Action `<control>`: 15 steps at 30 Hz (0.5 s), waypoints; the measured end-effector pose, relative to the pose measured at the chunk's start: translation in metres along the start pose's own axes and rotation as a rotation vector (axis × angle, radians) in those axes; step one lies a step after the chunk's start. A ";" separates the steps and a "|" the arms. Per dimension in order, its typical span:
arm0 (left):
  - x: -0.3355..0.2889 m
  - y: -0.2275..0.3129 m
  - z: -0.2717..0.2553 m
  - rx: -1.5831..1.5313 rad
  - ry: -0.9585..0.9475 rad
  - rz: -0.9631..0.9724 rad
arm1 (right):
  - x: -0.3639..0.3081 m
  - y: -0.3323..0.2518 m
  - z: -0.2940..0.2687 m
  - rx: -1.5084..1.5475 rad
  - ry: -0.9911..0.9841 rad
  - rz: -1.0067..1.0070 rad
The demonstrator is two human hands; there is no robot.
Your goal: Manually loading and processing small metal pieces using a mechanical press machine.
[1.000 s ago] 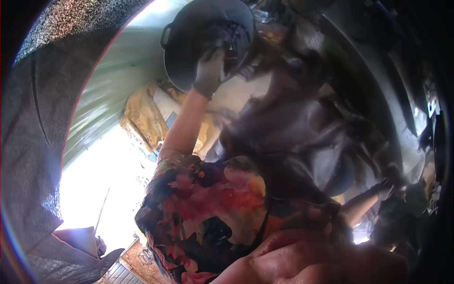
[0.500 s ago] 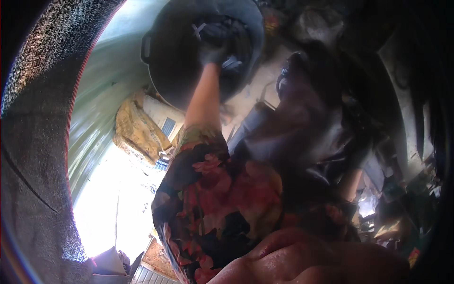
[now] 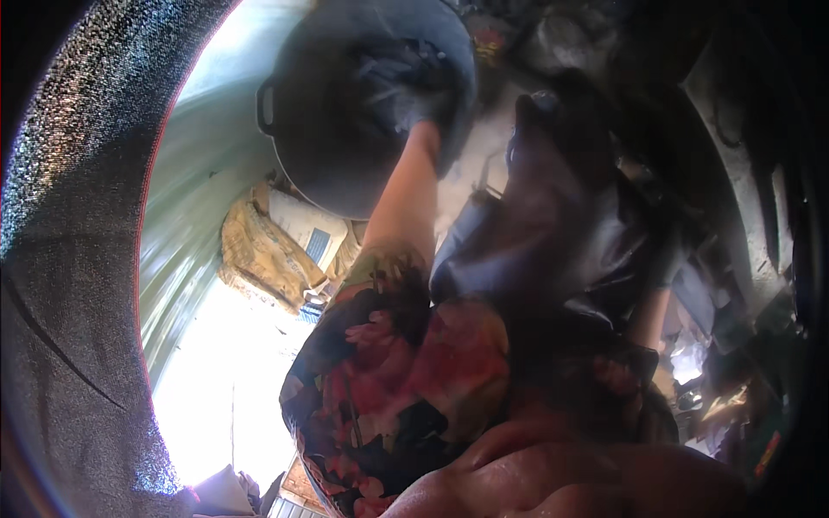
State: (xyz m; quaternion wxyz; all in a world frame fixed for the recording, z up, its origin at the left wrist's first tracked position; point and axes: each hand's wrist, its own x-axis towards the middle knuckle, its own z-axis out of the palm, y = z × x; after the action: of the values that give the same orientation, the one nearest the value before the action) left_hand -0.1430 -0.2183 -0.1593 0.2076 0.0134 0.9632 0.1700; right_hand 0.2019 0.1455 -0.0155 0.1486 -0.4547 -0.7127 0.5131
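Observation:
My left hand (image 3: 421,105), in a dark grey glove, reaches down into a large round black tub (image 3: 319,164). It is among a pile of dark and greyish pieces (image 3: 414,59) too blurred to name. Its fingers are smeared by motion. To the right of the tub stands a dark, glossy sheet or bag (image 3: 561,190), bulging and creased. Over on that thing's right side is my right hand (image 3: 665,259), dim and apparently gloved, its fingers hidden in shadow. Whether it grips the bag I cannot tell.
A tan crumpled sack (image 3: 268,255) and a pale box or bag (image 3: 298,224) lie beside the tub, near a pale green corrugated wall (image 3: 194,190). Mixed scraps (image 3: 708,397) are heaped at the lower right. Dark fabric (image 3: 65,328) fills the left edge.
My left hand has shifted right inside the tub and is lower in the picture. A pale crossed strip beside it no longer shows. My right hand has hardly moved.

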 end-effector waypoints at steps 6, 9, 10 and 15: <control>-0.005 0.020 -0.029 -0.005 0.312 0.215 | 0.008 0.015 0.020 0.264 0.005 0.102; -0.001 0.018 -0.038 0.010 0.350 0.230 | 0.009 0.011 0.026 0.117 -0.028 -0.019; 0.001 0.009 -0.029 0.015 0.352 0.227 | 0.010 0.013 0.024 0.232 -0.022 0.061; -0.004 0.018 -0.039 -0.197 0.123 -0.315 | 0.015 0.016 0.028 0.068 -0.038 -0.059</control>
State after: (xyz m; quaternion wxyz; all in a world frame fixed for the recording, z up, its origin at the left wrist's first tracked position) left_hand -0.1559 -0.2142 -0.1184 0.1726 -0.1684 0.9430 0.2293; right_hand 0.1831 0.1416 -0.0452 0.1657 -0.4183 -0.7106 0.5409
